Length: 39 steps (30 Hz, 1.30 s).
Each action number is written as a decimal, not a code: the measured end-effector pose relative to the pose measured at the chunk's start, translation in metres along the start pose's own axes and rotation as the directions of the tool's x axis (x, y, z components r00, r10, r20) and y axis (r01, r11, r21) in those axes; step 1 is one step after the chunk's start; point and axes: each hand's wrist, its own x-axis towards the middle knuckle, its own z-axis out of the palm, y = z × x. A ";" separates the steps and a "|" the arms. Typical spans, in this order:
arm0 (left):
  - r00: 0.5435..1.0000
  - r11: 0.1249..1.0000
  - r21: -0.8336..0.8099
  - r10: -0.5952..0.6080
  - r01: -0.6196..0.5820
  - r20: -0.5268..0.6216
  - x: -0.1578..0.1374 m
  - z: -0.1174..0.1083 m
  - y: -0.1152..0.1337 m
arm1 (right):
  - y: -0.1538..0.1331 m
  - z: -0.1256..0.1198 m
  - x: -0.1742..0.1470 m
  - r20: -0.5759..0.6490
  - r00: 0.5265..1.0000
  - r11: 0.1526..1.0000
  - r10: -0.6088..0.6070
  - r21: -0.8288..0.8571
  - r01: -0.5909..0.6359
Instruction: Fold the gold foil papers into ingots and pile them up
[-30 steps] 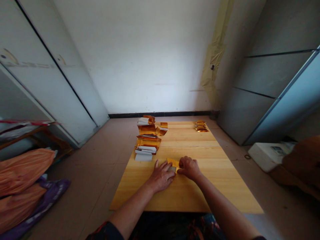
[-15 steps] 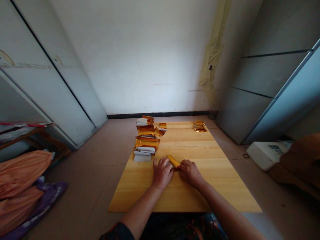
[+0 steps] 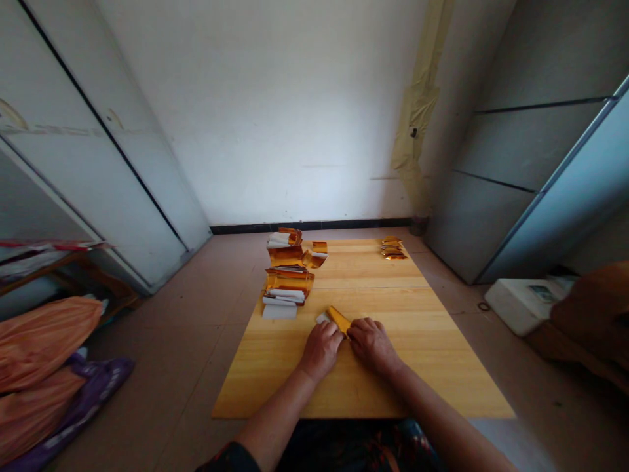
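Between my two hands lies a sheet of gold foil paper point(image 3: 337, 317), partly folded, with a pale corner showing on its left side. My left hand point(image 3: 322, 347) is closed on the sheet's near left edge, fingers bent inward. From the other side my right hand point(image 3: 371, 342) pinches the near right edge, its fingertips close to the left ones. The part of the paper under the fingers is hidden. Both hands rest low over the wooden table point(image 3: 407, 387).
Stacks of gold and white foil paper point(image 3: 289, 280) lie along the table's left side. Several folded gold pieces point(image 3: 392, 248) sit at the far right corner. A white box point(image 3: 523, 305) stands on the floor at right; orange and purple bags point(image 3: 49, 354) lie at left.
My left hand has drawn its spread fingers in and shifted slightly down, uncovering the paper's pale corner. My right hand has moved a little lower, still on the paper.
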 end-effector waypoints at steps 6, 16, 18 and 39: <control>0.998 1.000 -0.018 0.007 -0.006 0.058 -0.004 -0.013 -0.011 | -0.004 0.001 -0.002 0.050 0.998 0.999 -0.049 -0.005 0.049; 1.000 0.994 -0.111 -0.003 0.006 0.023 -0.011 -0.021 -0.013 | 0.013 0.003 0.005 0.014 0.971 0.965 -0.237 0.115 0.234; 1.000 0.993 -0.113 -0.013 0.014 0.012 -0.012 -0.018 -0.013 | 0.016 0.006 0.005 -0.013 0.969 0.962 -0.248 0.113 0.248; 0.989 0.993 -0.093 -0.080 0.069 -0.123 -0.009 0.002 -0.013 | 0.021 0.005 0.007 -0.025 0.959 0.943 -0.281 0.180 0.281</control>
